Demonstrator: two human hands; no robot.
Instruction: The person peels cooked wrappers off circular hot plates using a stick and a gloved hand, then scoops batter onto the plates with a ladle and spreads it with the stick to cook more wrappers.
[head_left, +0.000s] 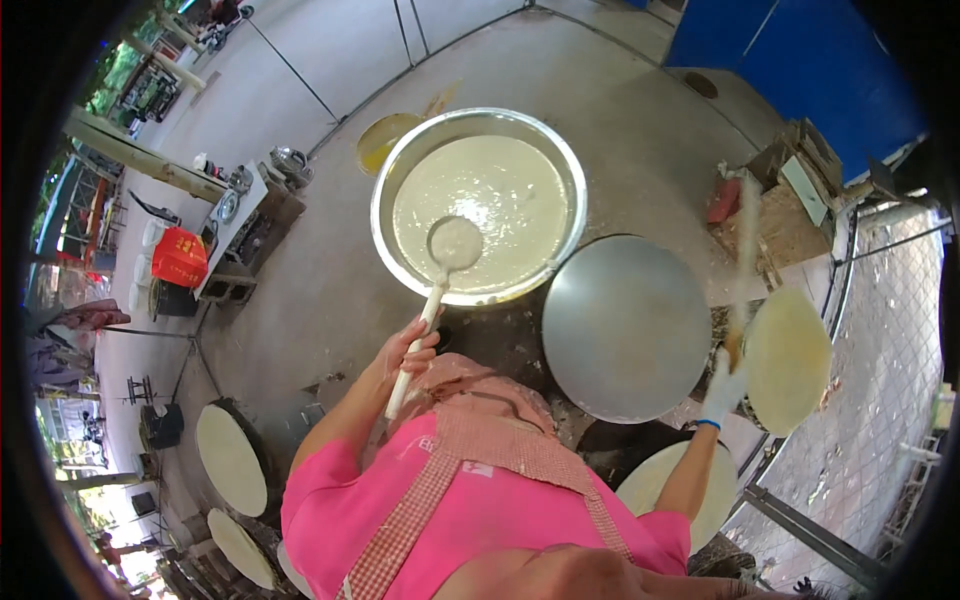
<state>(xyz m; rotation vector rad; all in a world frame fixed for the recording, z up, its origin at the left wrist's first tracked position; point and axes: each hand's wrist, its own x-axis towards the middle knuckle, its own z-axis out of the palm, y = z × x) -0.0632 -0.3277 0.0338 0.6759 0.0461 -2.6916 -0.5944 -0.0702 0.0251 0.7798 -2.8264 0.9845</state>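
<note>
My left hand (412, 349) grips the pale handle of a ladle (455, 244), whose round bowl is full of batter over a wide metal basin. Thick cream-coloured batter (517, 195) fills much of the basin (572, 180). At the right, my right hand (724, 390) wears a white glove and is closed on the handle of a long tool (747, 255), blurred along its length. Between the basin and that hand lies a bare round griddle (626, 330). A griddle covered with pale batter (789, 361) is just right of the gloved hand.
Another batter-covered griddle (675, 487) lies below my right forearm; more stand at lower left (232, 459). Beyond the basin is a yellow-stained dish (382, 142). A low bench (240, 217) holds metal ware at left. Wooden boxes (780, 217) and wire fencing (892, 285) are at right.
</note>
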